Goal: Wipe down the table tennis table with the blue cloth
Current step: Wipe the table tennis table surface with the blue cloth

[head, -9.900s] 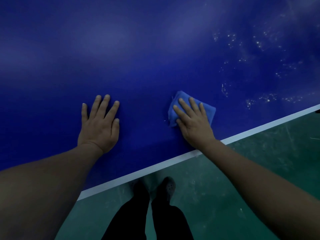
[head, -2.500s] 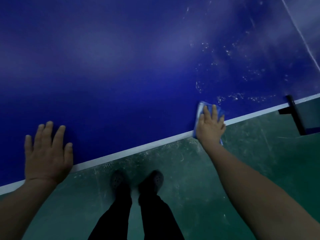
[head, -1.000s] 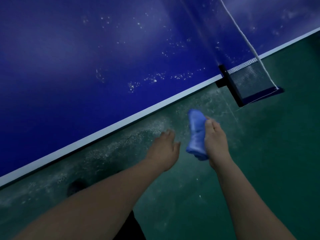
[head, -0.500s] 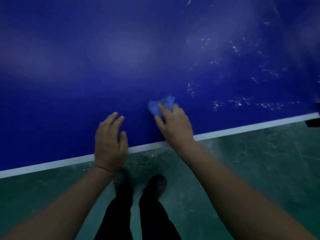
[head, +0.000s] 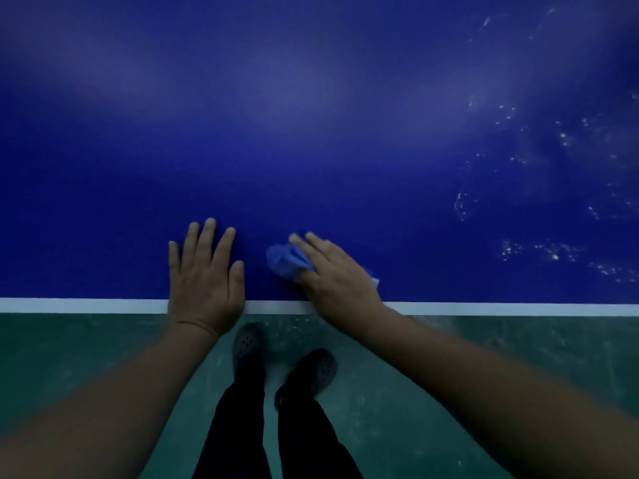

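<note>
The dark blue table tennis table (head: 311, 133) fills the upper part of the view, with its white edge line (head: 86, 305) running straight across. My left hand (head: 204, 281) lies flat on the table just past the edge, fingers spread. My right hand (head: 332, 274) presses the crumpled blue cloth (head: 285, 261) onto the table with straight fingers. The cloth sticks out to the left of my fingers, and a small corner shows at the right of my hand.
White specks of dust (head: 539, 250) are scattered over the right part of the table. Below the edge is a green floor (head: 501, 357) with pale scuffs. My legs and dark shoes (head: 249, 344) stand close to the table edge.
My left hand has come down flat on the table. My right hand has slid the cloth nearer the edge. Earlier both hands held the cloth off the table, over the floor.
</note>
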Demonstrator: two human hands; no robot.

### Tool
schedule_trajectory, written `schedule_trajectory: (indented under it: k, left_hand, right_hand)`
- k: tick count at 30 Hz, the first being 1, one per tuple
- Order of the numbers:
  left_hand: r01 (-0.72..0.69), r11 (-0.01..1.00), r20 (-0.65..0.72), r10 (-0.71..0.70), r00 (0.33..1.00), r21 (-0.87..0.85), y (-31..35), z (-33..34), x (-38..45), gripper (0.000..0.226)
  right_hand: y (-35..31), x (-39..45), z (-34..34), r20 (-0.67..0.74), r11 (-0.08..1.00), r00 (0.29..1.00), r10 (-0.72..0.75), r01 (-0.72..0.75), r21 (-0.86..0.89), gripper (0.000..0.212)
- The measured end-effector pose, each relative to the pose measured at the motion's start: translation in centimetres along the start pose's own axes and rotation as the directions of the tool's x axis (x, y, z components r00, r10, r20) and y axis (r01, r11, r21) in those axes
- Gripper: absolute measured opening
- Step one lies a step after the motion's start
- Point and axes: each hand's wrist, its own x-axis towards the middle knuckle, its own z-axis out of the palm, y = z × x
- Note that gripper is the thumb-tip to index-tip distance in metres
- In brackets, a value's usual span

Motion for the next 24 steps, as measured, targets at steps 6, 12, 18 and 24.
schedule_trajectory:
  k: [6, 12, 18, 24]
  left_hand:
    - [-0.006, 1.0, 0.005, 0.006, 1.0, 0.024, 0.0, 0.2, 0.1, 0.066]
    - [-0.003, 0.998, 0.02, 0.001, 1.0, 0.06, -0.1, 0.2, 0.1, 0.067]
    - [-0.003, 0.996, 0.034, 0.0, 0.999, 0.085, -0.1, 0.3, 0.1, 0.068]
    - [0.007, 0.997, 0.04, -0.01, 0.999, 0.081, 0.0, 0.2, 0.0, 0.069]
  right_hand:
    - [12.1, 1.5, -4.1, -0.136, 0.913, 0.936, 0.323, -0.347, -0.217, 0.043]
    - [0.9, 3.4, -0.4, -0.174, 0.939, 0.927, 0.332, -0.343, -0.035, 0.044]
    - [8.2, -3.3, -3.5, -0.153, 0.904, 0.921, 0.358, -0.383, -0.19, 0.044]
    - [8.9, -2.1, -5.5, -0.24, 0.693, 0.692, 0.681, -0.715, -0.094, 0.051]
